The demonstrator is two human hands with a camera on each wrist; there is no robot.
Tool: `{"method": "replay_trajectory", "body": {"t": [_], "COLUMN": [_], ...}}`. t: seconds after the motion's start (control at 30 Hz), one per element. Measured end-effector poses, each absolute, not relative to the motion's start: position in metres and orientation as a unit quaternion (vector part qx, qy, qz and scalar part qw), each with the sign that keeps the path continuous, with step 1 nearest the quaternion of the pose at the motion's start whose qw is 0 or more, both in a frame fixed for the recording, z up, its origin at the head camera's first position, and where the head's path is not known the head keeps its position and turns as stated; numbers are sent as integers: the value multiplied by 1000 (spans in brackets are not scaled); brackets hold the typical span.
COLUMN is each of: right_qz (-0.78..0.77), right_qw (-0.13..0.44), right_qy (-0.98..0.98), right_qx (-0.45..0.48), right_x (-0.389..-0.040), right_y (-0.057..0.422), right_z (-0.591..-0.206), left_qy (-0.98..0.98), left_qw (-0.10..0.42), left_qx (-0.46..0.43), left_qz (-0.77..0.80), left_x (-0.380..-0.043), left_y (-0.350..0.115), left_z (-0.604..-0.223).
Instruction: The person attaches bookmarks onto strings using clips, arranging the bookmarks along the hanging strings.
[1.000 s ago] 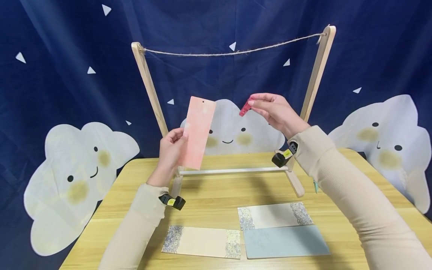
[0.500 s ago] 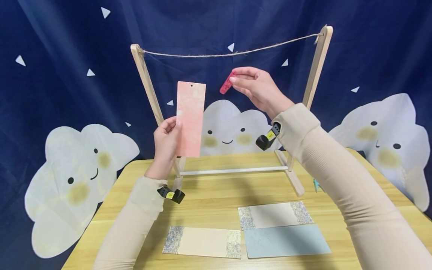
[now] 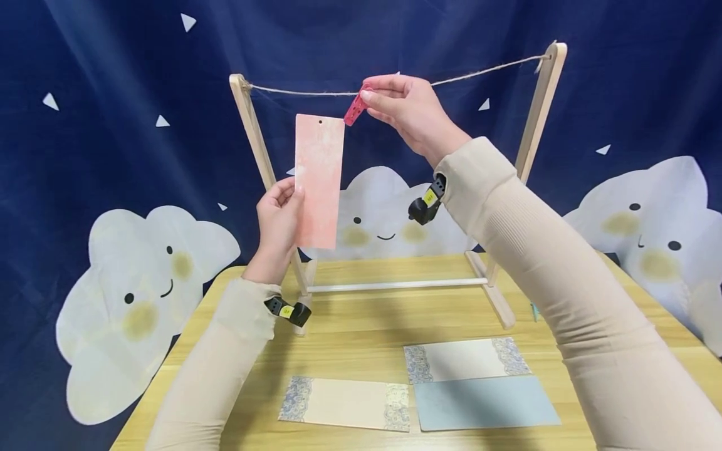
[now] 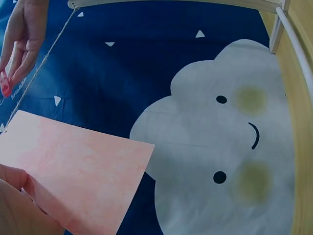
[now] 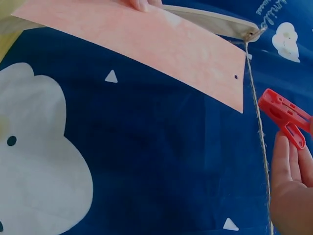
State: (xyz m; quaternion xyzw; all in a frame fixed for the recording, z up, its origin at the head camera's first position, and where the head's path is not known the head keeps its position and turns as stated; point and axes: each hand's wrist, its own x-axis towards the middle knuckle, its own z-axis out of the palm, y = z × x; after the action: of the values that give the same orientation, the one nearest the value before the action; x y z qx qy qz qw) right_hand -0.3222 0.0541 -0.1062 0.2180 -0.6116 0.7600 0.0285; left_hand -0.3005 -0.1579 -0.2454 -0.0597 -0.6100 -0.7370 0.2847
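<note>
My left hand [image 3: 279, 216] pinches the left edge of an upright pink paper card [image 3: 319, 188], which has a small punched hole near its top. In my right hand [image 3: 408, 113] a red clothespin [image 3: 355, 109] is pinched between thumb and fingers, its tip by the card's top right corner in the head view. The twine [image 3: 304, 93] strung across the wooden frame runs just above the card. In the right wrist view the clothespin [image 5: 283, 112] appears beside the twine [image 5: 259, 122], apart from the card [image 5: 195, 58].
Two cards with blue lace-patterned ends, a cream card [image 3: 346, 404] and a white card [image 3: 462, 360], lie on the table [image 3: 361, 326] beside a light blue card [image 3: 487, 404]. A wooden frame [image 3: 530, 119] stands behind. A small teal item [image 3: 534, 312] lies near the right arm.
Both hands have risen toward the twine. The pink card has straightened upright and moved up; the clothespin has travelled up and left, closer to the card's top corner.
</note>
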Motion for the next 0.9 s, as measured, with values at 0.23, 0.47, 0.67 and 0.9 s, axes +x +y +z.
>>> {"method": "replay_trajectory", "body": {"t": [0.23, 0.47, 0.67, 0.9], "right_qz": [734, 733, 747, 743], "right_qw": [67, 112, 153, 206], "right_qy": [-638, -626, -608, -593], "right_qx": [224, 243, 221, 231], "right_x": [-328, -337, -343, -346], "right_y": [46, 31, 18, 6], "right_z": [-94, -90, -91, -92], "left_qy": [-590, -597, -608, -600], "left_qw": [292, 293, 277, 276], "left_qx": [-64, -53, -42, -40], "left_qz": [-750, -745, -743, -750], "left_x": [-305, -307, -306, -306], "left_y": [-149, -142, -139, -139], "left_z": [-242, -243, -241, -239]}}
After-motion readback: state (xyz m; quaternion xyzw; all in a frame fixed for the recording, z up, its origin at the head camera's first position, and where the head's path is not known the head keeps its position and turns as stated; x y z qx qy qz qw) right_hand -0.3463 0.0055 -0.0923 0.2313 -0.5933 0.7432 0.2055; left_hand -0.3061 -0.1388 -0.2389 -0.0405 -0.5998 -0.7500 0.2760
